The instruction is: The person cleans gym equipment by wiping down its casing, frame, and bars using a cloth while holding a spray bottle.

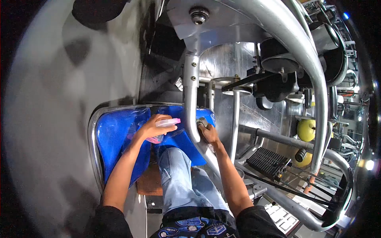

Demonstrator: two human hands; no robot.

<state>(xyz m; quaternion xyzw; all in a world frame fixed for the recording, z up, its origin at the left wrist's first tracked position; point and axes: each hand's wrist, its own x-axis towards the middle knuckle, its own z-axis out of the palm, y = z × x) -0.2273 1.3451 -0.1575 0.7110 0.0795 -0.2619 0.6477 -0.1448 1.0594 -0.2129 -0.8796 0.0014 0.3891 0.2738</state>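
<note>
My left hand [154, 127] is closed around a spray bottle with a clear and pink spray head [168, 122]. Pink shows in the lower part of the bottle, below my fingers. It is held above the blue padded seat [123, 133], which has a glossy clear covering in places. My right hand [210, 133] grips a greyish cloth [202, 121], bunched at the fingers. That cloth is beside the upright silver tube [191, 107] of a gym machine and looks pressed to it, though the contact is partly hidden.
A thick curved silver frame bar [313, 75] arches over the right side. Beyond it are black padded parts [278, 85], a yellow ball [306, 130] and more gym equipment. A grey wall [51, 119] stands on the left. My jeans-clad leg [174, 174] is against the blue pads.
</note>
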